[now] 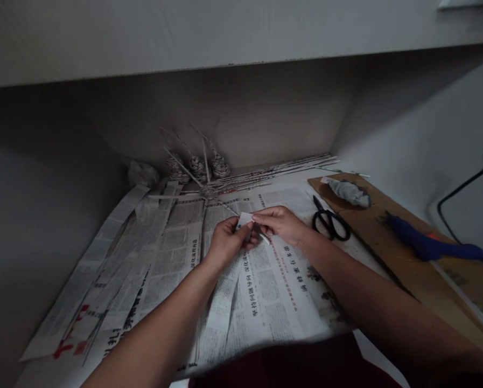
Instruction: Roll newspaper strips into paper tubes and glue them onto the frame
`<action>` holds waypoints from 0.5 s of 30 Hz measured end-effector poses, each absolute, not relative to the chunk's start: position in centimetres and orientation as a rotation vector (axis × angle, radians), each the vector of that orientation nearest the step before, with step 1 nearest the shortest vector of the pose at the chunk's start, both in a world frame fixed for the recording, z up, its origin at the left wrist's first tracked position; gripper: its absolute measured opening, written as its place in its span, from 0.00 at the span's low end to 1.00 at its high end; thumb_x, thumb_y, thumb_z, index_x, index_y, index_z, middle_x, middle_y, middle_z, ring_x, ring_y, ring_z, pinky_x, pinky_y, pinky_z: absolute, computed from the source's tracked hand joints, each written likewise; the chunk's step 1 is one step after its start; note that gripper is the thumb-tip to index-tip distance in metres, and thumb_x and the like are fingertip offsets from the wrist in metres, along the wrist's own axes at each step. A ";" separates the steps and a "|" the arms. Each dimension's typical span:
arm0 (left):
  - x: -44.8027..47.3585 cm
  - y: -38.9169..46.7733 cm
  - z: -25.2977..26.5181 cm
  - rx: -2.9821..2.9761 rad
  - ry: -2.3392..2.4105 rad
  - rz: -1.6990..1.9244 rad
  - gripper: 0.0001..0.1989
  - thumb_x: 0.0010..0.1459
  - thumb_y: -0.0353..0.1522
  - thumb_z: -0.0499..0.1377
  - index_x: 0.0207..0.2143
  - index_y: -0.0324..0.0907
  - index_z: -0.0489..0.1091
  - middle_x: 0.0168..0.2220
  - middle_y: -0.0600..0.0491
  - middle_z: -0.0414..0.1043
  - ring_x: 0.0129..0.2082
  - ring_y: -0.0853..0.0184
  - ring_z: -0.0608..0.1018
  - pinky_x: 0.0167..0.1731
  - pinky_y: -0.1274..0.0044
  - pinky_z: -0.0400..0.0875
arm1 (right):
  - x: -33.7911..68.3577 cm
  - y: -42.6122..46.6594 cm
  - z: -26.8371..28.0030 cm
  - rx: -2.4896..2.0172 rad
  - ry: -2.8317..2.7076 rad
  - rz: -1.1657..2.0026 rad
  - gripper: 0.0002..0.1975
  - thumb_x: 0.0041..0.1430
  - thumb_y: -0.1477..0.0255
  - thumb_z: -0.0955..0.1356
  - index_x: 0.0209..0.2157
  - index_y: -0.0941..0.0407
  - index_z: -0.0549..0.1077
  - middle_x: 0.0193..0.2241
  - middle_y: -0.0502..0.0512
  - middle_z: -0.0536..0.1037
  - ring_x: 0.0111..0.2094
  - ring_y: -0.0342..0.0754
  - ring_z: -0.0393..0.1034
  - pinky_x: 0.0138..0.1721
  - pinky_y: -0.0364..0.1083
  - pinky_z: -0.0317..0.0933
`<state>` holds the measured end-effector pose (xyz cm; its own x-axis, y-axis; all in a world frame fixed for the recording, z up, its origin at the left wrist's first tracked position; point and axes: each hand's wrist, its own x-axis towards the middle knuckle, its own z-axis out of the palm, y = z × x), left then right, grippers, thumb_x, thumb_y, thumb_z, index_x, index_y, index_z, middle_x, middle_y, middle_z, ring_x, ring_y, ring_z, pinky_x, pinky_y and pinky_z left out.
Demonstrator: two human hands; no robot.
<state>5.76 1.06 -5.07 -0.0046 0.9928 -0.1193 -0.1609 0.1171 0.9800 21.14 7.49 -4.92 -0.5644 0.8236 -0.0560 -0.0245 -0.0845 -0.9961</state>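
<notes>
Above the newspaper-covered table, my left hand (pixel 228 237) is closed around a strip of newspaper (pixel 245 217). My right hand (pixel 279 222) pinches the strip's upper right corner between thumb and fingers. A thin white end (pixel 264 237) pokes out below the right fingers; whether it belongs to the same strip I cannot tell. A longer newspaper strip (pixel 222 304) runs toward me from beneath the left hand. Just beyond the hands sits a woven paper piece (pixel 208 192) with thin rolled paper sticks radiating from it.
Cut newspaper strips (pixel 116 258) lie at left. Several woven cone shapes (pixel 200 168) stand at the back beside rolled paper sticks (pixel 281 171). To the right are black scissors (pixel 330 223), a brown board (pixel 380 237), a grey crumpled lump (pixel 349 192) and a blue glue gun (pixel 431 242).
</notes>
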 end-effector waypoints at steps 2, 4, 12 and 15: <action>5.8 1.1 -5.1 0.994 1.153 1.216 0.17 0.48 0.40 0.64 0.36 0.35 0.71 0.30 0.47 0.75 0.24 0.68 0.76 0.24 0.77 0.74 | 21.1 7.5 -5.0 -0.883 -1.532 1.705 0.15 0.48 0.62 0.71 0.30 0.61 0.78 0.17 0.48 0.68 0.18 0.37 0.57 0.17 0.38 0.48; 5.8 1.1 -5.2 0.999 1.141 1.222 0.18 0.49 0.41 0.63 0.35 0.35 0.72 0.31 0.46 0.75 0.25 0.67 0.77 0.26 0.75 0.75 | 21.0 7.5 -5.1 -0.898 -1.491 1.702 0.15 0.46 0.63 0.72 0.30 0.61 0.78 0.16 0.48 0.68 0.18 0.37 0.57 0.17 0.38 0.48; 6.0 0.9 -5.4 1.086 1.176 1.203 0.18 0.51 0.42 0.60 0.34 0.35 0.73 0.27 0.48 0.75 0.27 0.66 0.77 0.27 0.75 0.75 | 20.8 7.3 -5.0 -0.936 -1.448 1.674 0.14 0.45 0.63 0.73 0.26 0.61 0.77 0.15 0.48 0.68 0.16 0.36 0.56 0.16 0.39 0.46; 6.1 0.8 -5.3 1.116 1.177 1.182 0.17 0.50 0.42 0.61 0.33 0.35 0.73 0.26 0.49 0.74 0.26 0.67 0.76 0.27 0.75 0.75 | 20.5 7.1 -5.0 -0.989 -1.421 1.648 0.14 0.43 0.63 0.73 0.26 0.61 0.76 0.15 0.48 0.69 0.15 0.36 0.55 0.14 0.38 0.45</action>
<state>6.08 0.79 -5.34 0.0177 0.9977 -0.0658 -0.0696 0.0669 0.9953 20.53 7.14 -4.97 -0.4348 0.8962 -0.0882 -0.0448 -0.1193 -0.9918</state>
